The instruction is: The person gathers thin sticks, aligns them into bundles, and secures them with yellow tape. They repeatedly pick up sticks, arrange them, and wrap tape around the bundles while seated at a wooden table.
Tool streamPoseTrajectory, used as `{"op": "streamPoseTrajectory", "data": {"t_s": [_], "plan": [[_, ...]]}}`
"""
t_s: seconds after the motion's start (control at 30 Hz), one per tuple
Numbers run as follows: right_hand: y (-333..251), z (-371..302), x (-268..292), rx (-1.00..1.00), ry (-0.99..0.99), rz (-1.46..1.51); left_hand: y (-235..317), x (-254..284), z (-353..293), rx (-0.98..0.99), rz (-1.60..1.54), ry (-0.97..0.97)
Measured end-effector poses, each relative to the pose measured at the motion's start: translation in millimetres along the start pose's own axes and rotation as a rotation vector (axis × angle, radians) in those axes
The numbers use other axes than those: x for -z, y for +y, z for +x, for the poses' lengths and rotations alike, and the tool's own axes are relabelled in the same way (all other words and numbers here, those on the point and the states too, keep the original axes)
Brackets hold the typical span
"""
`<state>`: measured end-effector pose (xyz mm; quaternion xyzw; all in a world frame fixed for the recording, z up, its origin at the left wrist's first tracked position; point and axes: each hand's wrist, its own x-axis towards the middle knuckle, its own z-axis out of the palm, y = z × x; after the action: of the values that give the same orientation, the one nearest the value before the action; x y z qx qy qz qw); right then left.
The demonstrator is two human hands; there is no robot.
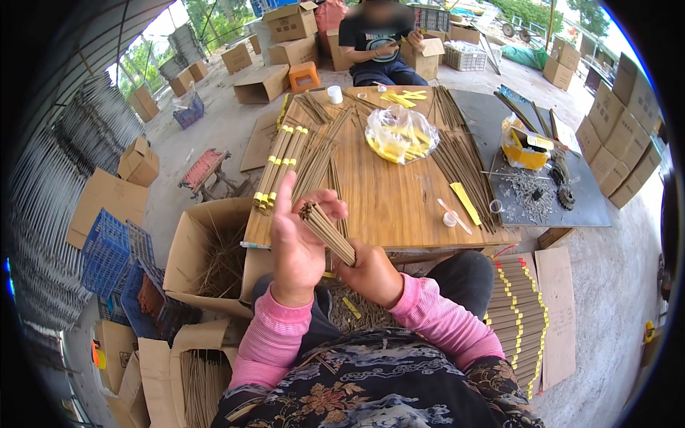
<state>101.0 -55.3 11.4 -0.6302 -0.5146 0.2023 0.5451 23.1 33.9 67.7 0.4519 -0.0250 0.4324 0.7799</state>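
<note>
A thick bundle of thin brown incense sticks [330,233] is gripped in my right hand [372,274], its far ends pointing up and to the left. Against those ends my left hand [298,246] is raised with its fingers stretched and spread, the palm turned toward the bundle. Past my hands, finished bundles with yellow bands [283,165] lie side by side on the wooden table [367,200]. Loose brown sticks [457,164] are spread along both sides of the tabletop. A clear plastic bag [402,135] with yellow paper strips sits toward the far middle.
A yellow strip [465,203] and a small glue cup [449,220] lie at the table's right. An open carton [203,257] stands at its left. Banded bundles [515,314] rest on cardboard at lower right. Another person [380,46] sits across the table.
</note>
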Motion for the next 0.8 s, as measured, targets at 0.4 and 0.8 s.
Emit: {"op": "streamPoseTrajectory", "data": {"t_s": [0.4, 0.8], "plan": [[9, -3, -9, 0.267, 0.139, -0.041, -20, -19, -18, 0.103, 0.29, 0.213], [-10, -5, 45, 0.292, 0.055, 0.286, 12, -32, -11, -0.138, 1.071, -0.068]]}}
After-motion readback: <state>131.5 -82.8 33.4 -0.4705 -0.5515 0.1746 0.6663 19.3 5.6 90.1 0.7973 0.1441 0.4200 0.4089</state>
